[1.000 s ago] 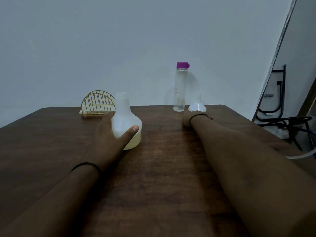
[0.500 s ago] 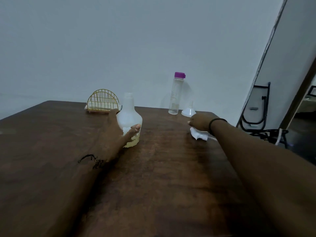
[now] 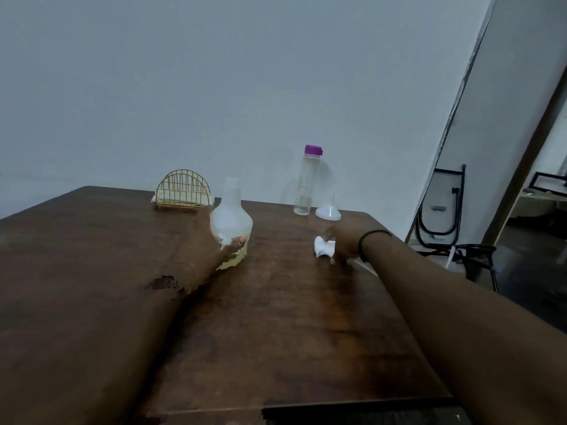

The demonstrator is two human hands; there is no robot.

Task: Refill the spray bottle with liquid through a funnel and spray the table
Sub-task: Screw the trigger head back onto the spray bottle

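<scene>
A white spray bottle body (image 3: 230, 219) without its head stands upright on the dark wooden table (image 3: 276, 317), with yellowish liquid low inside. My left hand (image 3: 208, 250) grips its base, thumb across the front. To the right, my right hand (image 3: 342, 243) holds the white spray head (image 3: 322, 246) just above the table; its thin tube trails toward my wrist. A white funnel (image 3: 328, 211) sits upside down near the far edge. Beside it stands a clear bottle with a purple cap (image 3: 307, 182).
A gold wire napkin holder (image 3: 183, 191) sits at the far edge, left of the spray bottle. The table's right edge runs close to my right forearm. Beyond it a black metal frame (image 3: 441, 210) and cables lie on the floor by a doorway.
My right hand has drawn back from the funnel with the white spray head in it, moving nearer and leftward. My left hand has stayed on the spray bottle. The camera has tilted.
</scene>
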